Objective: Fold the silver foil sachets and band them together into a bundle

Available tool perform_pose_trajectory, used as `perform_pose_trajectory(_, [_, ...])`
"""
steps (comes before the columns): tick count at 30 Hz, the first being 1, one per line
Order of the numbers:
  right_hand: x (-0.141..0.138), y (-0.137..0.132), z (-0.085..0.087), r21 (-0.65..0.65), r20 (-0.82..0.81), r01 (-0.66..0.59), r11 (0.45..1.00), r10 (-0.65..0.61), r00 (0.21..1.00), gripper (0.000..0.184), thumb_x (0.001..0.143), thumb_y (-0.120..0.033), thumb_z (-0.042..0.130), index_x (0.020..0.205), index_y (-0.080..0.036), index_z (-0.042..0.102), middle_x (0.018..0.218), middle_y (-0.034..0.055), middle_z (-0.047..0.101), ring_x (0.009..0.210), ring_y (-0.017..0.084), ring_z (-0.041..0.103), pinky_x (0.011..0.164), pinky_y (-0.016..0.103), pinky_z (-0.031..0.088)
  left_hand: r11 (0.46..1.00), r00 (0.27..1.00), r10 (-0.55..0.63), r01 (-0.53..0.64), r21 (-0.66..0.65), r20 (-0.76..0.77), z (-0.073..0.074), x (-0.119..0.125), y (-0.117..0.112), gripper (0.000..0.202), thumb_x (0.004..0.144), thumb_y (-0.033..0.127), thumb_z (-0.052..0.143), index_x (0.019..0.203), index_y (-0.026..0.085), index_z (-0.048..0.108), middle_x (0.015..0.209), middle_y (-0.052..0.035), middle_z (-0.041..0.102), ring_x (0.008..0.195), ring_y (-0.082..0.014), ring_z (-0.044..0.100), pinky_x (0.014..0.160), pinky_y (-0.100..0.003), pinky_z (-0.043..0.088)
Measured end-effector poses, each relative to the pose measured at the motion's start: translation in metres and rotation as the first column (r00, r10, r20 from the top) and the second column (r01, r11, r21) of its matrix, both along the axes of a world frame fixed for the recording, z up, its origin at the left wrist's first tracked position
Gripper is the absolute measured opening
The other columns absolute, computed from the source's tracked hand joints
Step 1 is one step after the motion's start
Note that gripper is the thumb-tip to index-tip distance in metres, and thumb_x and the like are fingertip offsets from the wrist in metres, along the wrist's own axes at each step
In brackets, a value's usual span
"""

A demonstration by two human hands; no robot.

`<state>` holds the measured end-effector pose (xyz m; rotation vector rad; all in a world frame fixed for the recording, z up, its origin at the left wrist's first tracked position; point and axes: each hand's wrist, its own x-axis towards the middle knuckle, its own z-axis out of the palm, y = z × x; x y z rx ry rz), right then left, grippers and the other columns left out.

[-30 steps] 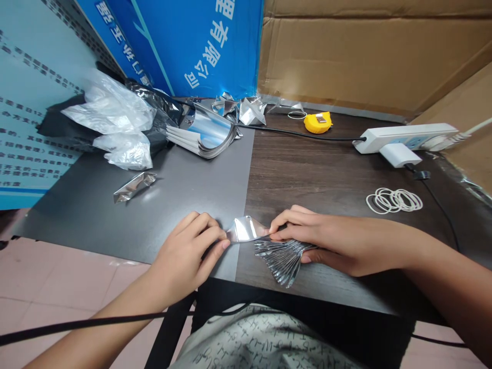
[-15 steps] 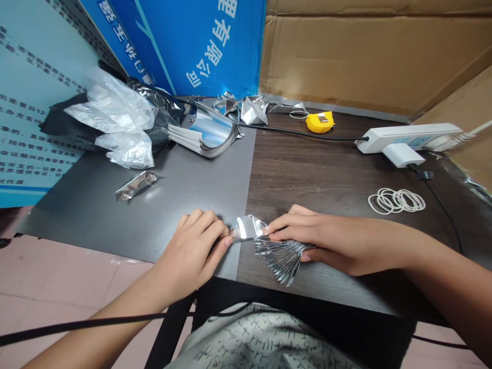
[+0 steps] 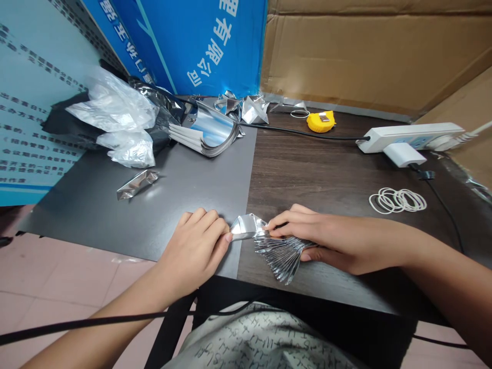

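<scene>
Between my hands, a small shiny silver foil piece (image 3: 247, 225) lies folded low over the table. Its left end is pinched by my left hand (image 3: 198, 245), whose fingers are closed around it. My right hand (image 3: 319, 237) is closed on a fanned stack of silver foil strips (image 3: 282, 256), with the thumb below and fingers above. The index fingertip of that hand also presses the right end of the foil piece. Parts of the stack are hidden under the right palm. Another folded foil piece (image 3: 137, 184) lies farther left on the table.
At the back stand clear and black plastic bags (image 3: 119, 110), a curved stack of silver sheets (image 3: 209, 136), crumpled foil (image 3: 254, 109) and a yellow tape measure (image 3: 321, 121). To the right lie white rubber bands (image 3: 397, 200) and a power strip (image 3: 413, 137). Cardboard (image 3: 365, 51) walls the back.
Both hands stay almost in place, gripping as before. The foil piece between them shifts very slightly, and the whole view moves a few pixels.
</scene>
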<state>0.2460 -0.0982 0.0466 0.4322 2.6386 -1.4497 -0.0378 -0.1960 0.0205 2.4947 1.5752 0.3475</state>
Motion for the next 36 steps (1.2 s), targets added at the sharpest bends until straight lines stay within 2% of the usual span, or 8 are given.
perform_pose_trajectory(8, [-0.001, 0.000, -0.001, 0.011, 0.012, 0.010, 1.000, -0.010, 1.000, 0.048, 0.100, -0.023, 0.050, 0.148, -0.018, 0.049, 0.150, 0.0158, 0.049, 0.136, 0.030, 0.044, 0.113, 0.053, 0.039, 0.995, 0.994, 0.103, -0.103, -0.005, 0.022, -0.002, 0.001, 0.000, 0.025, 0.098, 0.032, 0.053, 0.077, 0.019, 0.056, 0.075, -0.0011, 0.059, 0.074, -0.0188, 0.048, 0.070, -0.035, 0.027])
perform_pose_trajectory(12, [0.001, -0.002, 0.000, 0.021, 0.026, 0.021, 1.000, -0.022, 0.999, 0.050, 0.101, -0.024, 0.050, 0.150, -0.018, 0.046, 0.152, 0.0161, 0.044, 0.142, 0.030, 0.040, 0.115, 0.054, 0.038, 0.985, 0.985, 0.170, -0.170, -0.032, 0.014, 0.000, 0.003, -0.002, 0.018, 0.098, 0.033, 0.056, 0.086, 0.020, 0.059, 0.077, -0.0006, 0.061, 0.075, -0.0192, 0.052, 0.070, -0.035, 0.030])
perform_pose_trajectory(17, [0.000, -0.002, 0.002, -0.009, 0.030, 0.051, 0.999, -0.050, 0.998, 0.052, 0.099, -0.024, 0.051, 0.151, -0.022, 0.046, 0.152, 0.0149, 0.044, 0.142, 0.030, 0.041, 0.115, 0.053, 0.039, 0.969, 0.971, 0.239, -0.237, 0.074, -0.022, -0.004, 0.007, -0.003, 0.017, 0.101, 0.034, 0.054, 0.094, 0.021, 0.062, 0.090, -0.0038, 0.065, 0.082, -0.0218, 0.056, 0.072, -0.036, 0.036])
perform_pose_trajectory(23, [-0.001, -0.003, 0.002, 0.013, 0.059, 0.071, 0.997, -0.071, 0.996, 0.057, 0.099, -0.028, 0.050, 0.155, -0.021, 0.040, 0.156, 0.0148, 0.039, 0.144, 0.030, 0.040, 0.116, 0.050, 0.039, 0.952, 0.959, 0.274, -0.261, 0.158, -0.067, -0.010, 0.009, 0.007, 0.013, 0.100, 0.029, 0.057, 0.093, 0.020, 0.064, 0.088, -0.0045, 0.065, 0.080, -0.0218, 0.056, 0.071, -0.035, 0.040])
perform_pose_trajectory(32, [0.001, -0.005, 0.001, 0.038, 0.074, 0.096, 0.995, -0.098, 0.992, 0.060, 0.099, -0.028, 0.049, 0.156, -0.017, 0.036, 0.161, 0.0161, 0.030, 0.140, 0.029, 0.046, 0.114, 0.046, 0.044, 0.931, 0.931, 0.364, -0.364, 0.016, -0.033, -0.008, 0.013, 0.019, 0.014, 0.097, 0.026, 0.058, 0.087, 0.019, 0.062, 0.086, -0.0051, 0.065, 0.080, -0.0234, 0.053, 0.071, -0.036, 0.035])
perform_pose_trajectory(36, [0.001, -0.006, 0.001, 0.036, 0.093, 0.122, 0.992, -0.125, 0.988, 0.062, 0.098, -0.029, 0.050, 0.157, -0.018, 0.035, 0.163, 0.0163, 0.028, 0.138, 0.031, 0.049, 0.113, 0.049, 0.045, 0.938, 0.937, 0.346, -0.346, -0.013, 0.047, -0.006, 0.013, 0.020, 0.016, 0.098, 0.025, 0.055, 0.084, 0.019, 0.059, 0.085, -0.0040, 0.064, 0.080, -0.0217, 0.053, 0.071, -0.035, 0.036])
